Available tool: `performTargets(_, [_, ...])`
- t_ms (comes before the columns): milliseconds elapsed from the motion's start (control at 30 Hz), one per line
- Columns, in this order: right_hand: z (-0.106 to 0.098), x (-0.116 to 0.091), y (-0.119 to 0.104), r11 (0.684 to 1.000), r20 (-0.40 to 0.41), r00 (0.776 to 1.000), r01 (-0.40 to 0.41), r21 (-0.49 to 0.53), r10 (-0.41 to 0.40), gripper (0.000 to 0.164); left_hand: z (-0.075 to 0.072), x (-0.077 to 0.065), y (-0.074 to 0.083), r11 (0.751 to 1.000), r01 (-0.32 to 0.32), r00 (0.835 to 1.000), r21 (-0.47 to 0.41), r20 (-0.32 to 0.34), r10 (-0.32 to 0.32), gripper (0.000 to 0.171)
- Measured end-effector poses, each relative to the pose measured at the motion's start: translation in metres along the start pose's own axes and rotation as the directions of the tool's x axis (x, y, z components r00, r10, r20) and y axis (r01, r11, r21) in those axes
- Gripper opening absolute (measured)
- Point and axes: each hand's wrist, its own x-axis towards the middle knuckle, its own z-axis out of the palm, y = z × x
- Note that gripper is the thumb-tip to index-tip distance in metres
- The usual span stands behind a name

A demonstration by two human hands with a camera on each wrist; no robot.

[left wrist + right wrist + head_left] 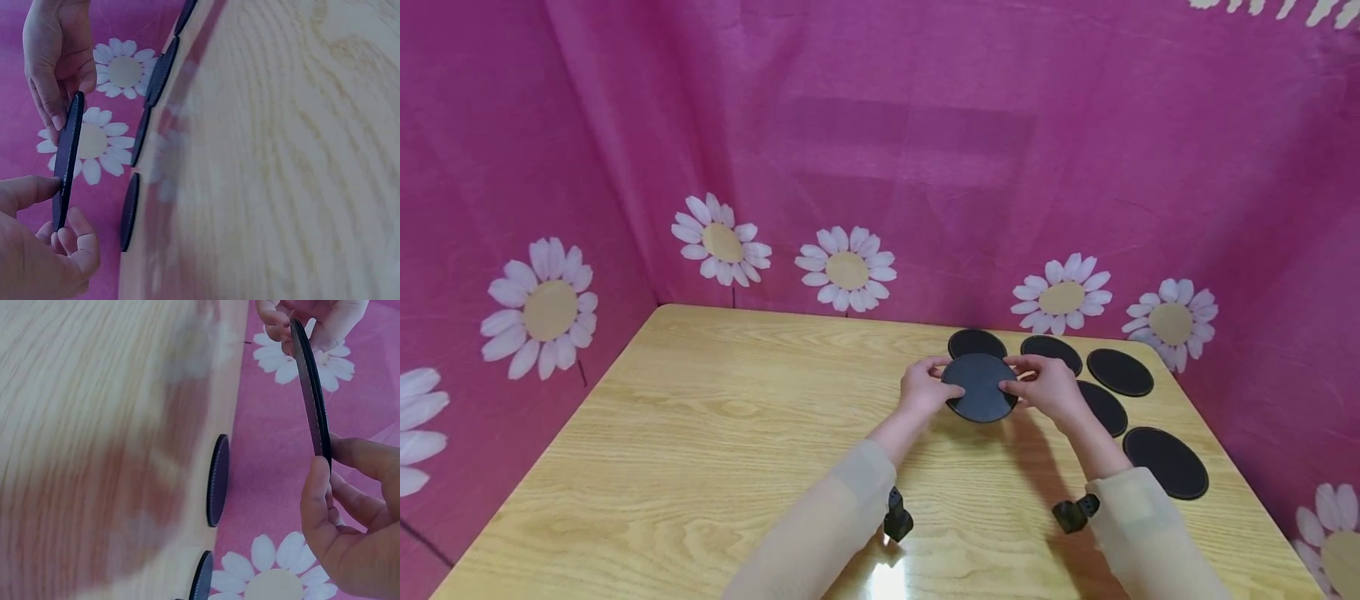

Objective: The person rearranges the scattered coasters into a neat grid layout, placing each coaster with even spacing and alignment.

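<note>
A round black coaster (980, 387) with a stitched rim is held up off the table between both hands. My left hand (923, 387) pinches its left edge, thumb on the face turned toward me and fingers behind. On the opposite edge, my right hand (1048, 387) pinches it the same way. Seen edge-on in the left wrist view, the coaster (69, 162) looks thin, with stitching along its border. The right wrist view shows the coaster (312, 394) spanning the two hands; whether it is a single layer I cannot tell.
Several more black coasters lie flat on the wooden table (737, 433): one coaster (976, 341) behind the held one, others, such as the near coaster (1165, 463), toward the right edge. A pink cloth (910, 167) with daisies surrounds the back and sides.
</note>
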Motion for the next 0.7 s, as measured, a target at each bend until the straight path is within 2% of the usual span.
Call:
performTargets(267, [0.000, -0.002, -0.014, 0.998, -0.015, 0.998, 0.057, -0.001, -0.057, 0.047, -0.016, -0.004, 0.016, 0.997, -0.043, 0.999, 0.068, -0.005, 0.043, 0.051])
performTargets(467, [0.005, -0.001, -0.028, 0.997, -0.032, 0.997, 0.075, 0.015, -0.075, 0.045, -0.032, -0.008, 0.028, 0.985, -0.085, 0.996, 0.147, -0.011, 0.087, 0.051])
performTargets(700, [0.016, -0.001, -0.042, 0.994, -0.033, 0.996, 0.082, 0.075, -0.080, 0.044, -0.052, -0.010, 0.037, 0.984, -0.075, 0.997, 0.164, 0.014, 0.074, 0.050])
